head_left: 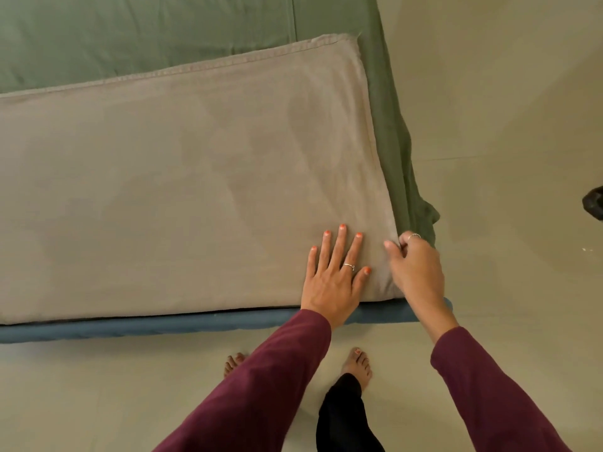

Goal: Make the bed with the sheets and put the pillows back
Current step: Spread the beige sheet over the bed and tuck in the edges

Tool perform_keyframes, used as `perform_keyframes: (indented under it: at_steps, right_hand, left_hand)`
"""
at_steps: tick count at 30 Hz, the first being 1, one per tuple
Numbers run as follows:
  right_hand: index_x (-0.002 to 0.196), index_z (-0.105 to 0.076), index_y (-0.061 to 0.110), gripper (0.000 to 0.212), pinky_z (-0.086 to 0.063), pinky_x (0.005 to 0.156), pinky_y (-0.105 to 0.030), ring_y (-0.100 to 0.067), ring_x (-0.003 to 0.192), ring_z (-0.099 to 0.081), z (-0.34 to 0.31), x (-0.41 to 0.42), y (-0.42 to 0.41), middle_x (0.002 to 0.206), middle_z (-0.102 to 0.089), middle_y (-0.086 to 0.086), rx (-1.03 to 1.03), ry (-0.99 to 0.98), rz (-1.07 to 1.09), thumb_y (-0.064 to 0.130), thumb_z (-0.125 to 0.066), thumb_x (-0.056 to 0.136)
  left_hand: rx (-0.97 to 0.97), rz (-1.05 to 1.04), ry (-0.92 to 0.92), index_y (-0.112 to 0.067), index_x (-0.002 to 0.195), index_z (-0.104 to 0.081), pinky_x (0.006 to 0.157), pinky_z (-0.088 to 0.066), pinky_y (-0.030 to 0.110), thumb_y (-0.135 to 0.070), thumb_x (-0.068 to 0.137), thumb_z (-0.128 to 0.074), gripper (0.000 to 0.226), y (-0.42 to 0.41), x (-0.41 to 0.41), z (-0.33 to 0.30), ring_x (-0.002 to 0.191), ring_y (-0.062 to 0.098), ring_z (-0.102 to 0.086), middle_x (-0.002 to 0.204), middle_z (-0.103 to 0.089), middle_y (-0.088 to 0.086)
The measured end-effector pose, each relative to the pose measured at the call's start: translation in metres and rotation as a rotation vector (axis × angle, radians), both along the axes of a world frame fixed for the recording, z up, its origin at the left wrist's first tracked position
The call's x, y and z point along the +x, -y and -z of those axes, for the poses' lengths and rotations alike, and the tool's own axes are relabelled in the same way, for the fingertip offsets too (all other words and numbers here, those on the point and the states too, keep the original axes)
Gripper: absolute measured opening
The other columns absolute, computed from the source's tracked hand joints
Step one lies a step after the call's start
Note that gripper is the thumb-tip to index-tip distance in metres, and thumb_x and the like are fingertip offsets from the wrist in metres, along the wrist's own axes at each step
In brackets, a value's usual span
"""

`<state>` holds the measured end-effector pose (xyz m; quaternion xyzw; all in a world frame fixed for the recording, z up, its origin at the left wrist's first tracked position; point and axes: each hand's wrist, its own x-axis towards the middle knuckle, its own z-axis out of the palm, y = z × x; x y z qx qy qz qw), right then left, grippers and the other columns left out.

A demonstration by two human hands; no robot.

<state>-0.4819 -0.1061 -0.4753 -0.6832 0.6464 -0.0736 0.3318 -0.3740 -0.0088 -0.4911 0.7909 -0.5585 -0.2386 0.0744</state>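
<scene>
I stand barefoot at the near edge of the bed (228, 324), whose blue mattress side shows as a strip just below the bedding. A folded tan sheet (182, 190) lies flat across the near part of the bed, its stitched hem running along the far side and its right end stopping short of the bed's right edge. Under it, a green sheet (146, 34) covers the mattress, showing beyond the tan one and hanging in loose folds over the right edge. My left hand (336, 275) rests flat on the tan sheet near its near right corner, fingers straight and slightly spread, a ring on one finger. My right hand (414, 269) is just beside it, at the tan sheet's right edge, with thumb and fingers curled and pinching the fabric there. Both arms are in dark red sleeves (267, 380). My feet (359, 363) are on the pale floor (505, 125) close to the bed. No pillows are in view.
</scene>
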Motion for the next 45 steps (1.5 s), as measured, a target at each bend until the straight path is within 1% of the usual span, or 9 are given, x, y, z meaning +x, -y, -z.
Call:
perform_keyframes:
  at_steps: [5,10,13,19,27,31,37,42,45]
  right_hand:
    - [0.066,-0.037,0.018,0.035,-0.03,0.049,-0.03,-0.018,0.056,-0.046,0.008,-0.006,0.005,0.06,-0.048,-0.001,0.063,0.002,-0.048,0.026,-0.054,0.095]
    - [0.073,-0.055,0.015,0.037,-0.04,0.054,-0.029,-0.019,0.063,-0.056,-0.006,0.008,0.043,0.064,-0.057,-0.002,0.115,-0.002,-0.188,0.046,-0.048,0.093]
    - [0.071,-0.055,0.012,0.041,-0.035,0.051,-0.028,-0.019,0.059,-0.054,-0.009,0.037,0.074,0.06,-0.055,-0.002,0.045,0.027,-0.224,0.045,-0.048,0.094]
    - [0.067,-0.053,0.008,0.034,-0.034,0.056,-0.029,-0.028,0.068,-0.056,0.013,0.064,0.125,0.06,-0.051,-0.002,-0.015,0.057,-0.189,0.028,-0.055,0.094]
    - [0.065,-0.048,0.013,0.042,-0.035,0.061,-0.032,-0.033,0.076,-0.054,0.004,0.078,0.138,0.069,-0.056,-0.007,0.013,0.026,-0.192,0.043,-0.044,0.095]
    - [0.08,-0.056,0.011,0.041,-0.039,0.07,-0.032,-0.033,0.089,-0.058,-0.001,0.11,0.17,0.088,-0.064,-0.014,0.007,0.096,-0.192,0.049,-0.048,0.092]
    - [0.077,-0.057,0.0,0.026,-0.041,0.073,-0.033,-0.037,0.096,-0.057,0.008,0.116,0.197,0.08,-0.056,-0.012,-0.015,0.052,-0.201,0.02,-0.055,0.094]
    - [0.066,-0.048,0.01,0.033,-0.041,0.066,-0.034,-0.033,0.082,-0.054,0.002,0.13,0.206,0.069,-0.054,-0.007,0.053,0.014,-0.181,0.027,-0.049,0.094]
    - [0.069,-0.053,0.007,0.038,-0.042,0.065,-0.034,-0.029,0.07,-0.052,-0.001,0.147,0.217,0.067,-0.053,-0.006,0.063,0.035,-0.133,0.039,-0.05,0.091]
  left_hand:
    - [0.01,0.004,0.024,-0.035,0.147,0.013,0.113,0.014,0.037,-0.054,0.095,-0.004,0.059,0.003,-0.008,-0.002,0.141,0.018,0.026,0.155,0.024,-0.007]
    - [0.03,-0.05,0.032,-0.036,0.146,0.017,0.111,0.018,0.041,-0.052,0.098,-0.009,0.057,0.008,-0.016,0.0,0.14,0.02,0.028,0.153,0.027,-0.007]
    - [0.009,-0.066,0.021,-0.037,0.146,0.016,0.111,0.018,0.042,-0.053,0.097,-0.007,0.056,0.014,-0.022,-0.001,0.141,0.02,0.026,0.154,0.024,-0.009]
    - [0.005,-0.076,0.137,-0.03,0.151,-0.006,0.112,-0.007,0.048,-0.049,0.099,-0.007,0.055,0.035,-0.025,0.004,0.145,0.025,-0.004,0.159,-0.005,-0.002]
    - [0.021,-0.033,-0.007,-0.036,0.146,0.01,0.11,0.015,0.046,-0.053,0.093,0.002,0.057,0.051,-0.019,-0.004,0.142,0.02,0.024,0.155,0.022,-0.006]
    - [0.051,0.034,0.069,-0.027,0.15,-0.002,0.113,-0.005,0.052,-0.05,0.095,0.001,0.06,0.051,-0.03,0.0,0.145,0.027,0.009,0.159,0.003,-0.003]
    - [0.027,0.123,0.068,-0.028,0.15,-0.014,0.115,-0.017,0.048,-0.05,0.098,-0.007,0.058,0.055,-0.014,-0.004,0.146,0.02,-0.01,0.159,-0.009,-0.004]
    - [-0.037,0.0,-0.03,-0.033,0.151,-0.005,0.112,0.013,0.042,-0.054,0.093,-0.002,0.061,0.097,0.04,-0.014,0.144,0.015,0.014,0.159,0.007,-0.01]
    - [-0.039,-0.136,-0.021,-0.033,0.151,0.001,0.112,0.013,0.041,-0.055,0.091,-0.001,0.064,0.121,0.077,-0.021,0.143,0.015,0.019,0.157,0.013,-0.012]
